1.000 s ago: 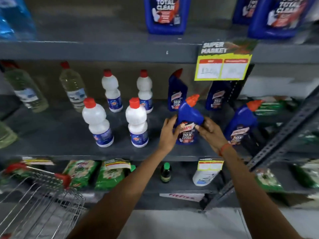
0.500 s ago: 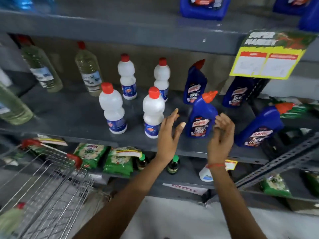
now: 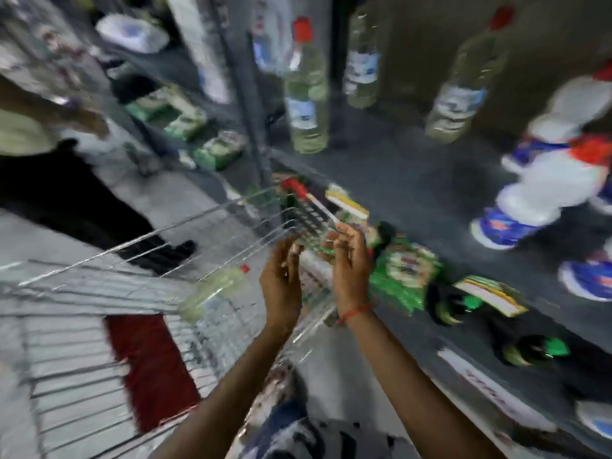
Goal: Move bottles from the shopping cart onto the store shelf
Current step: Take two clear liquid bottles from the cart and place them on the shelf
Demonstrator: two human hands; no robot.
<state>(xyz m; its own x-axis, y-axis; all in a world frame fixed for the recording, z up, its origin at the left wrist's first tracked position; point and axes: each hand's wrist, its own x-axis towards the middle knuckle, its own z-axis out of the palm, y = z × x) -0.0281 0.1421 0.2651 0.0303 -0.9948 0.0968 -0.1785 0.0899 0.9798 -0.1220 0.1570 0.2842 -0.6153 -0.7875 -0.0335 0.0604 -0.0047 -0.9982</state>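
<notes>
Reaching with both empty, open hands (left hand (image 3: 281, 286) nearer), I faced the clear bottle (image 3: 212, 289) lying leftward, cap toward me.

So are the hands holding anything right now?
No, nothing. The left hand and right hand are both open and empty, above the silver wire shopping cart, where a clear plastic bottle with a red cap lies.
</notes>
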